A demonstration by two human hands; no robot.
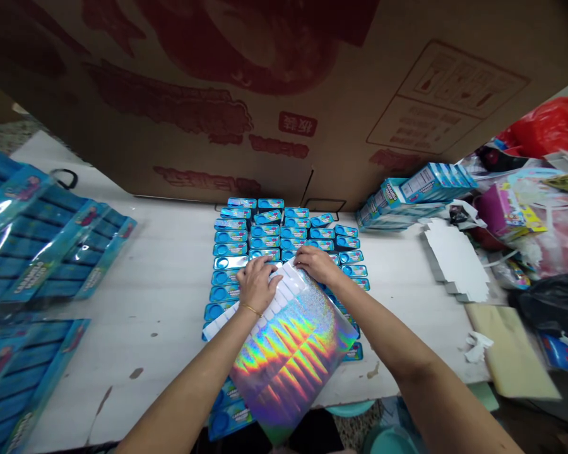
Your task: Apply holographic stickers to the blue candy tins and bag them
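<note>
A shiny rainbow holographic sticker sheet [293, 359] lies slanted over rows of small blue tins [230, 236], with its lower corner hanging toward my body. Along its upper left side runs a white band [277, 306] divided into narrow strips. My left hand [257, 284], with a thin bracelet at the wrist, is closed at the band's upper end, thumb and fingers bent. Close beside it, my right hand [315, 263] pinches the sheet's top corner. Whether a loose sticker sits between the fingertips is hidden. Under the sheet, part of the tin rows is covered.
A large cardboard box [274, 164] stands behind the tins. Clear-wrapped blue packs [42, 252] are stacked at left. Blue display cartons [416, 192], a white flattened carton [457, 258], a beige folded sheet [514, 353] and bags [553, 126] crowd the right side.
</note>
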